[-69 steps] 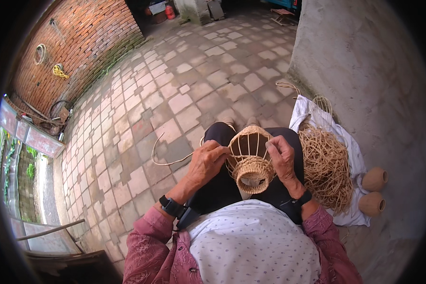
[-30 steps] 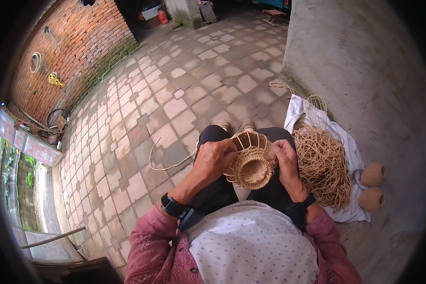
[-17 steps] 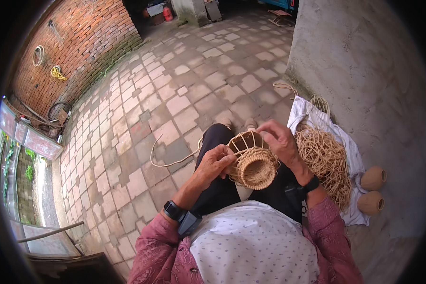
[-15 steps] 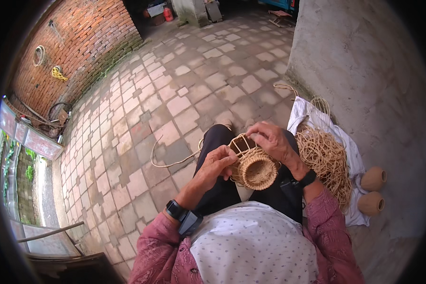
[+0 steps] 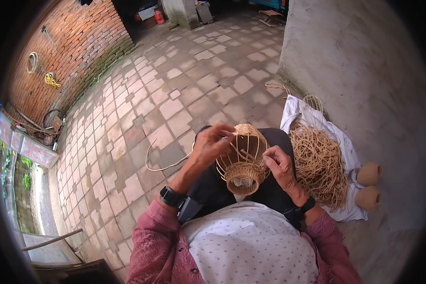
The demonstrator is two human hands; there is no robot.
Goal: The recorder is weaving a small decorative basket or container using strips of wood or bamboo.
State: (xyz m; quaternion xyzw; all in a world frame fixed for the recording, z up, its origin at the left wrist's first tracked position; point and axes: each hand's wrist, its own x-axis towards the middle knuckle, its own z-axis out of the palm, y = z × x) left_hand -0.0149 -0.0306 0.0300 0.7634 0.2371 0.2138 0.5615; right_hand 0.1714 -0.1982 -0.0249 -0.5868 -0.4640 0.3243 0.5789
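Observation:
On my lap lies a partly woven wicker basket, its round mouth toward me. Bare, spaced ribs run from the woven neck to another woven band at the far end. My left hand is at the basket's far left, fingers curled close to the far band; what they pinch, if anything, is too small to make out. At the right side of the neck, my right hand has its thumb and bent fingers closed on the basket's edge. A loose tan cord trails over the paving and passes behind my left forearm.
To my right, a heap of tan cord lies on a white cloth. Two small round tan pots stand beside it, near a grey wall. A brick wall rises at the far left beyond the stone paving.
The basket has been tilted, so its ribs and far woven band now show. My left hand has moved to the far left; my right hand has come nearer, to the neck's right side.

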